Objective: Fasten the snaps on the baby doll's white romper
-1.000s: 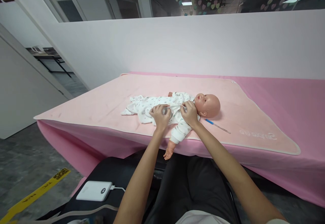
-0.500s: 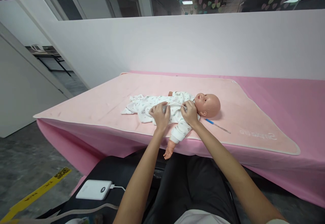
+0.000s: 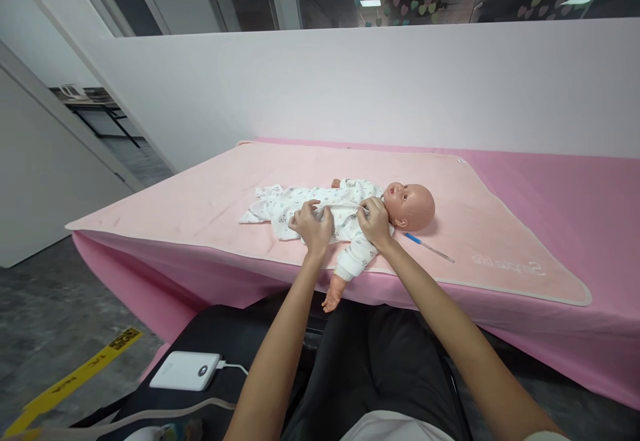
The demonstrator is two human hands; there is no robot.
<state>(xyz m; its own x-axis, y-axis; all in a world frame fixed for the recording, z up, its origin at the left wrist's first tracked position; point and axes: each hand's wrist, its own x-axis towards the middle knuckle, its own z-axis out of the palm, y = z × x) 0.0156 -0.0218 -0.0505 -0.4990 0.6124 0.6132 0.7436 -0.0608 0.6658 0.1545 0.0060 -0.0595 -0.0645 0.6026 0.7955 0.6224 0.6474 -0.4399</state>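
A baby doll lies on its back with its head to the right, dressed in a white patterned romper. At the chest, near the collar, my right hand pinches the front edge of the romper. Lower on the doll's belly, my left hand is curled round the same edge, with white cloth between thumb and fingers. The edge runs as a nearly straight line between both hands. The doll's near arm hangs over the table's front edge. My fingertips are partly hidden by the cloth.
Beside the doll's head lies a thin stick with a blue handle. A light pink blanket covers part of the pink tablecloth. A white power bank with a cable rests on a black seat at lower left. A white wall stands behind.
My left hand has shifted slightly left along the romper, its index finger and thumb further apart. My right hand stays at the collar, and the doll lies as before.
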